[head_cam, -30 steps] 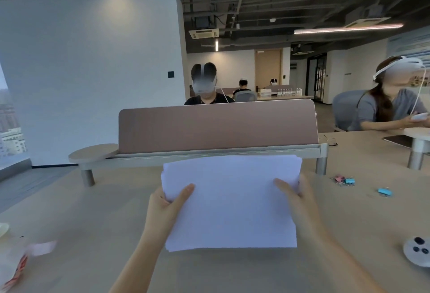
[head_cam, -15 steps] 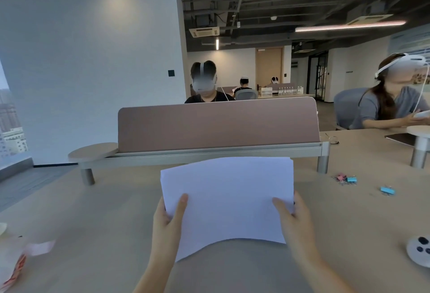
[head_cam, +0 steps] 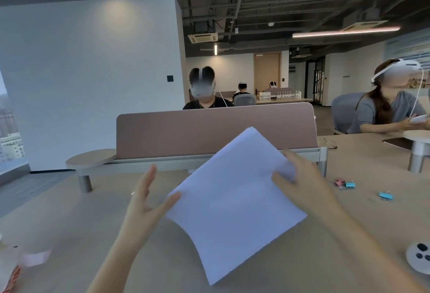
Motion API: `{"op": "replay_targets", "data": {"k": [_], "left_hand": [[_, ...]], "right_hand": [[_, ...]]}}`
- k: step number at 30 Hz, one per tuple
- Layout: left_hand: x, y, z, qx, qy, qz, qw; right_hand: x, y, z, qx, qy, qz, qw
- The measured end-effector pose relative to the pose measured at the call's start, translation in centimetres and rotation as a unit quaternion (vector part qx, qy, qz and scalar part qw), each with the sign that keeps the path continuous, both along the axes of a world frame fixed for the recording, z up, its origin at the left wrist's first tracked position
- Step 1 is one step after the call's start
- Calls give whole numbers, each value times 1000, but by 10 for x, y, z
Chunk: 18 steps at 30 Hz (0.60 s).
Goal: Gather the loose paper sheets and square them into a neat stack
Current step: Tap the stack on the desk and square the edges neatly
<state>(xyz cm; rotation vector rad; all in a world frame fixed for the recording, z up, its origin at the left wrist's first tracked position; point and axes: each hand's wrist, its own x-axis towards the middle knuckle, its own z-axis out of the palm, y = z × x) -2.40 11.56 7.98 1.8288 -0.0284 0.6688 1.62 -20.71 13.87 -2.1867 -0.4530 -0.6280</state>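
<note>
A stack of white paper sheets (head_cam: pixel 235 202) hangs in the air above the beige desk (head_cam: pixel 69 222), turned so that one corner points up and one points down. My right hand (head_cam: pixel 300 183) grips the stack at its upper right edge. To the left of the stack, my left hand (head_cam: pixel 149 197) has its fingers spread, and its thumb just touches the left corner of the sheets. The lower part of the stack bends slightly.
A pink-brown divider screen (head_cam: pixel 216 129) on a metal rail crosses the desk behind the paper. Pink and blue binder clips (head_cam: pixel 344 184) lie at the right, with a white round socket (head_cam: pixel 421 257) nearer me. A red-and-white packet (head_cam: pixel 11 267) sits at the left edge. People sit beyond the screen and at the right.
The stack, held level by both hands, has been rotated to a diagonal. My left hand has let go and spread its fingers; my right hand keeps its hold and has risen.
</note>
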Motion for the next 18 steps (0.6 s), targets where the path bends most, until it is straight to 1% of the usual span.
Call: {"op": "replay_targets", "data": {"k": [2,3,4,6,7,9,10,11,12,13,14,15,16,18], "left_hand": [[4,-12,18,118,41,-74,989],[7,-19,21,135,67,-102,983],[9,-26,24,130,84,-120,981],[11,-35,22,90,97,-133,982],[13,-38,17,75,91,-124,985],[15,-43,5,69,65,-86,992],[16,-48,-1,57,60,-70,994],[16,-54,-7,29,59,-56,996],[17,-60,-12,-7,56,-46,997],[18,-67,-16,-37,53,-44,997],[19,-74,-19,-65,52,-49,995],[20,-81,-21,-89,50,-56,993],[22,-89,-22,-108,45,-63,991],[29,-106,-26,-131,42,-75,988]], "right_hand": [[-5,2,33,-76,-10,7,997],[-5,3,45,-100,-10,12,995],[-4,4,55,-116,-11,12,993],[-2,5,66,-148,-1,5,989],[1,4,66,-145,9,5,989],[7,0,51,-109,12,3,994],[10,-1,36,-89,1,-21,996],[10,-4,18,-38,-14,-46,998],[7,-6,-3,51,-4,-50,997],[4,-7,-24,159,30,-24,986],[-5,-4,-42,237,78,12,968],[-14,1,-57,290,132,42,947],[-20,5,-68,310,161,47,936],[-26,6,-88,329,174,23,928]]}}
